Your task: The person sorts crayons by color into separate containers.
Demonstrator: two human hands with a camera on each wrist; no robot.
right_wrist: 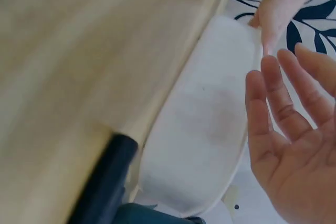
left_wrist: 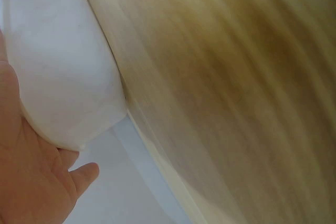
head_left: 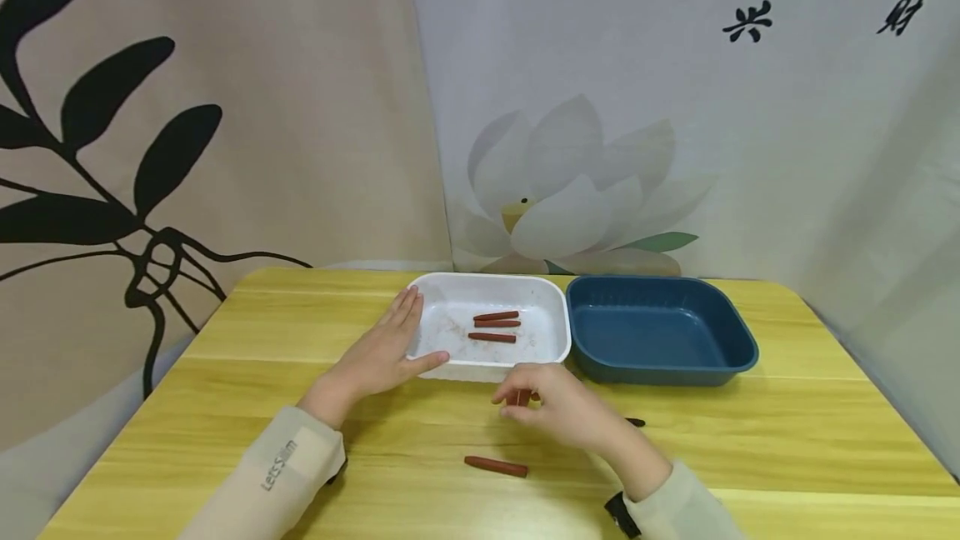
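My left hand (head_left: pixel 378 354) rests against the left end of the white tray (head_left: pixel 442 371), its fingers extended along the rim and the thumb at the front corner. In the left wrist view that hand (left_wrist: pixel 37 177) lies beside the tray's wall. My right hand (head_left: pixel 555 407) hovers by the tray's front right corner. In the right wrist view its palm (right_wrist: pixel 299 150) is bare and the fingers are loosely bent. Several reddish-brown tapered sticks are in view: three lie inside the tray, including a front one (head_left: pixel 492 337), and another stick (head_left: pixel 496 466) is on the table.
A dark blue basin (head_left: pixel 667 375) stands right beside the white tray. A dark stick-like thing (head_left: pixel 636 422) is partly hidden behind my right wrist; a dark cylinder (right_wrist: pixel 105 182) shows blurred in the right wrist view. Brownish crumbs dot the tray floor. A printed curtain (head_left: pixel 337 107) hangs behind the table.
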